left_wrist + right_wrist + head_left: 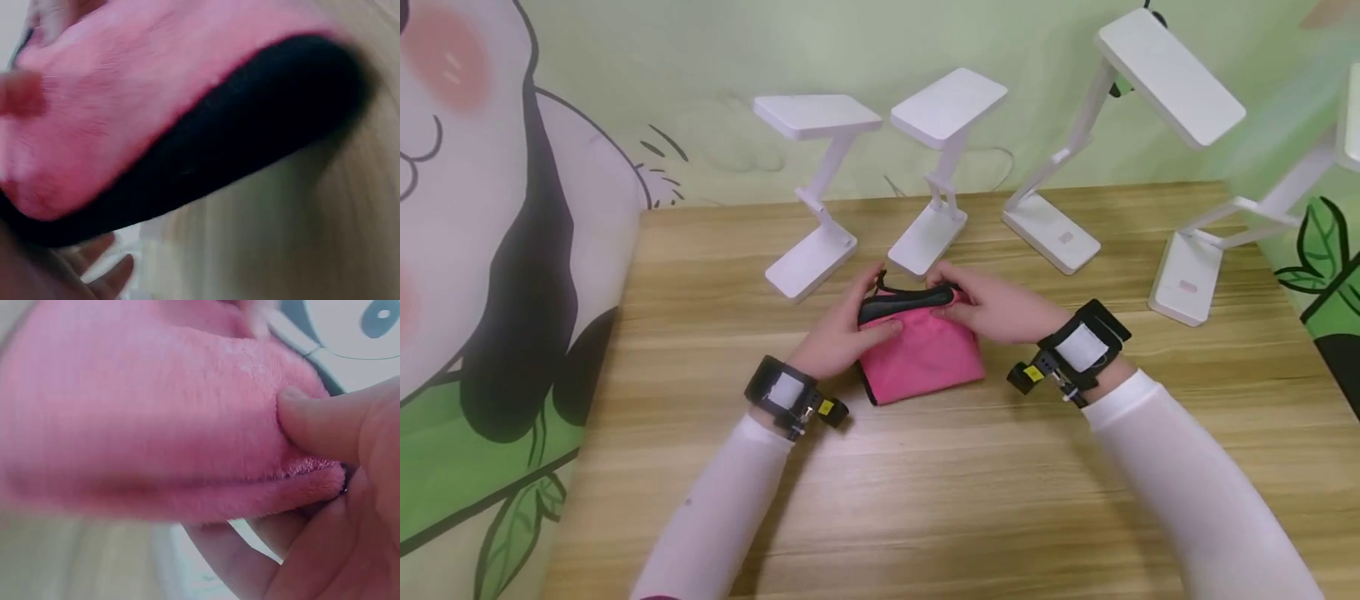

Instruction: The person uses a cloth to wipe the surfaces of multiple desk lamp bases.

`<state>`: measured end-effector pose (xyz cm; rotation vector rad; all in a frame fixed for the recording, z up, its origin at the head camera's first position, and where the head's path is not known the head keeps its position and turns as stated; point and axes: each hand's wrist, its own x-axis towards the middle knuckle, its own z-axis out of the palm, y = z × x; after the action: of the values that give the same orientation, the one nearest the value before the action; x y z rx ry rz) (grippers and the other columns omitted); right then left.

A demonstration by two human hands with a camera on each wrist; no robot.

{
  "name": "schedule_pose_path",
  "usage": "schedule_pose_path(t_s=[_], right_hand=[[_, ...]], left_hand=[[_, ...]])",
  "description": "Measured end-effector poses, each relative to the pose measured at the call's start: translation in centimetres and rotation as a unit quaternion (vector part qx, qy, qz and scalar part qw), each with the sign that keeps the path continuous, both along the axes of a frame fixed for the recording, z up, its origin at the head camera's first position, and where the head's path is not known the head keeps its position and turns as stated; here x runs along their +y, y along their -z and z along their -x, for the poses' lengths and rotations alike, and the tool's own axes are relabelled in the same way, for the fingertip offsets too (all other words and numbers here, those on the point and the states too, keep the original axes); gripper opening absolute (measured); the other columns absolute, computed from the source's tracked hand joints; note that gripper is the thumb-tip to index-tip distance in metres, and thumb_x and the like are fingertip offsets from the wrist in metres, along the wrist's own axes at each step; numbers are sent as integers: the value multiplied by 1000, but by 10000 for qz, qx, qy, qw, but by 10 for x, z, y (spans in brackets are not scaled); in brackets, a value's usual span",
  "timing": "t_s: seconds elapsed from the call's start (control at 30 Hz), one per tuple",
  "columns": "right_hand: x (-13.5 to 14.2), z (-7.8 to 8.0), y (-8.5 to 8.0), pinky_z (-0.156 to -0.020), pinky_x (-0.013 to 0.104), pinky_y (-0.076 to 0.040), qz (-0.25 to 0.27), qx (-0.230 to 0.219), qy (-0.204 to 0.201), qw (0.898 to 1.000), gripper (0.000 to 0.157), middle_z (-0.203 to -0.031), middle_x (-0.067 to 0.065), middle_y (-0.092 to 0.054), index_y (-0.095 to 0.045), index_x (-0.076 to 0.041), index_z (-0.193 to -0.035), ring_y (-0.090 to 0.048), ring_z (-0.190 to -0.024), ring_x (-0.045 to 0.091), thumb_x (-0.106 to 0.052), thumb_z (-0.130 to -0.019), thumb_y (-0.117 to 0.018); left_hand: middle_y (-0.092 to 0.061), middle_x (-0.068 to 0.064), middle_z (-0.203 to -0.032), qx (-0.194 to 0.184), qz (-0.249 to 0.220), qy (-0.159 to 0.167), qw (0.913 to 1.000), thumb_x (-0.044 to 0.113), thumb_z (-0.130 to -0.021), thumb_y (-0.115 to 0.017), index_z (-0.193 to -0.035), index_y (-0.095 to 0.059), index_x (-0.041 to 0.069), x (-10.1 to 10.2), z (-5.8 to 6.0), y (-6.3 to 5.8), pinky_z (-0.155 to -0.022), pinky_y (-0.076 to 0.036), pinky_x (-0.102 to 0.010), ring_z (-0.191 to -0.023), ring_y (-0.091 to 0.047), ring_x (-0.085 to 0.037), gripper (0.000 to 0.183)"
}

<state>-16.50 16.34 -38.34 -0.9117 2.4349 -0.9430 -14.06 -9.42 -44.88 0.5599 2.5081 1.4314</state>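
Note:
A folded pink plush cloth [925, 354] with black edging is held between both hands, over the middle of the table. My left hand [842, 333] grips its left side, thumb across the near face and fingers behind. At the upper right corner, my right hand [1000, 304] pinches the cloth between thumb and fingers. In the right wrist view the right thumb [325, 422] presses into the fluffy pink pile, close to a fold. The wide black edging [250, 119] runs slantwise through the left wrist view. Some fingers of both hands are hidden behind the cloth.
White desk lamps stand along the back of the wooden table [925, 500]: one at left [812, 258], one just behind the cloth [928, 237], one right of centre [1052, 233] and one at far right [1187, 279]. A painted wall [700, 125] rises behind them.

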Motion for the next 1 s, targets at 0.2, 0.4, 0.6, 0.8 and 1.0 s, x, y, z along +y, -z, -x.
schedule_pose_path(t_s=[0.2, 0.4, 0.6, 0.8, 1.0], right_hand=[[-1, 9, -28, -69, 36, -44, 161, 465, -425, 9979, 33, -94, 2, -59, -58, -17, -110, -52, -79, 19, 7, -90, -50], [-8, 14, -29, -79, 37, -48, 22, 925, -226, 9955, 27, -101, -1, -65, -60, -18, -119, -56, -87, 16, -4, -95, -59], [-12, 9, -22, -101, 46, -45, -268, 1704, 685, 9826, 65, -138, 12, -51, -36, -16, -152, -49, -121, 24, -33, -96, -65], [-15, -16, -5, -115, 53, -25, -605, 2096, 188, 9757, 105, -163, 12, -11, -8, -14, -159, -10, -146, 26, -63, -86, -64], [-28, -31, 16, -118, 50, -17, -932, 2727, 264, 9572, 110, -163, 14, -3, -2, -9, -158, 2, -146, 22, -36, -81, -77]], left_hand=[[-22, -1, -160, 1458, -159, 186, 9890, 42, -81, -80, -139, -54, 25, 15, 4, -14, -112, -19, -64, -146, -4, -20, 65], [-63, -1, -120, 1513, -219, 159, 9881, 35, -89, -75, -116, -68, 16, 26, 5, -24, -102, -40, -37, -122, -48, -12, 34], [-58, -3, -77, 362, -747, -805, 9933, 34, -97, -64, -121, -63, 13, 34, 1, -29, -51, -42, -28, -62, -52, -14, 32], [-67, -12, -97, -478, -2457, -1453, 9572, 27, -102, -56, -132, -53, 8, 39, 1, -39, -68, -57, -30, -82, -67, -21, 36], [-63, -14, -117, -1378, -3539, -1705, 9092, 26, -104, -52, -137, -48, 5, 46, -1, -44, -81, -57, -32, -102, -64, -24, 39]])
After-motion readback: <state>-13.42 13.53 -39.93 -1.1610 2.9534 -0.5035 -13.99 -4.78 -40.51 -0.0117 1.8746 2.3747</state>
